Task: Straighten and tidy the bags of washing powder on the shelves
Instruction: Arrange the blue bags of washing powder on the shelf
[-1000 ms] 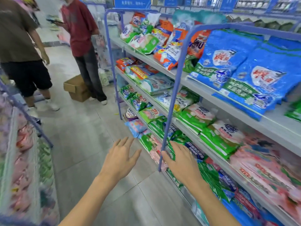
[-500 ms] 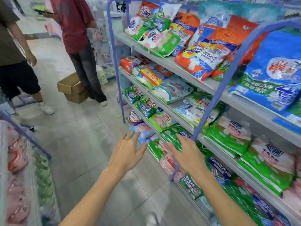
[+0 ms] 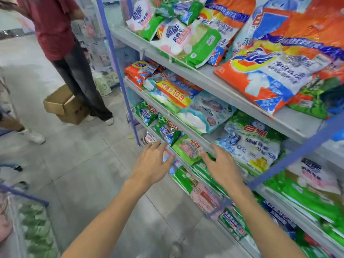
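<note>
The bags of washing powder (image 3: pixel 175 94) lie on all the shelves (image 3: pixel 202 77) in disorder: many are tilted, overlap each other and hang over the front edge. I judge that the tidying is hardly begun here. The person's left hand (image 3: pixel 151 164) and right hand (image 3: pixel 221 164) are apart, fingers spread, holding nothing, before a green bag (image 3: pixel 188 149) on a lower shelf. Whether they touch it, I cannot tell.

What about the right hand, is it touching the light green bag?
Cannot tell. Head view: the right hand overlaps the light green bag, with no plain contact or gap.
</note>
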